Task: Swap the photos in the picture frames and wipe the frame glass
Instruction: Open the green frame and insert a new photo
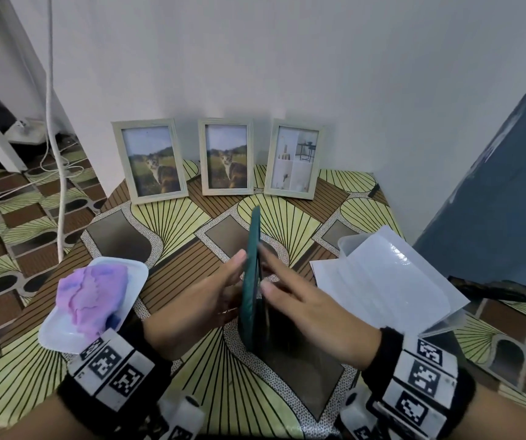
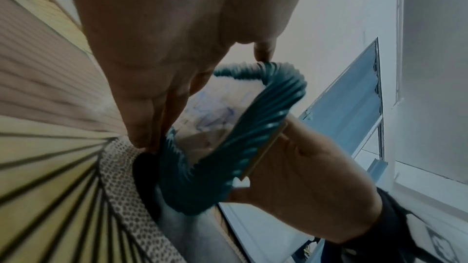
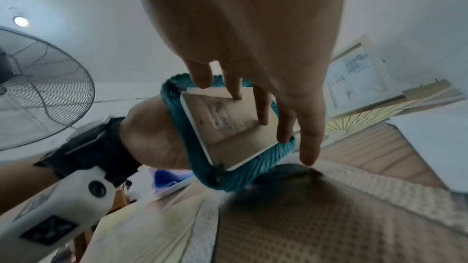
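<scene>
A teal ribbed picture frame stands on its edge on the patterned table, held between both hands. My left hand lies against its glass side, the palm cupping the frame's rim and a thumb at the top edge. My right hand is on the back, its straight fingers pressing the tan backing board. Three pale wooden frames lean on the wall: two with a cat photo, one with an interior photo.
A purple cloth lies in a white tray at the table's left edge. Clear plastic sleeves lie at the right. A blue door stands right of the table; cables trail on the floor left. A fan stands behind.
</scene>
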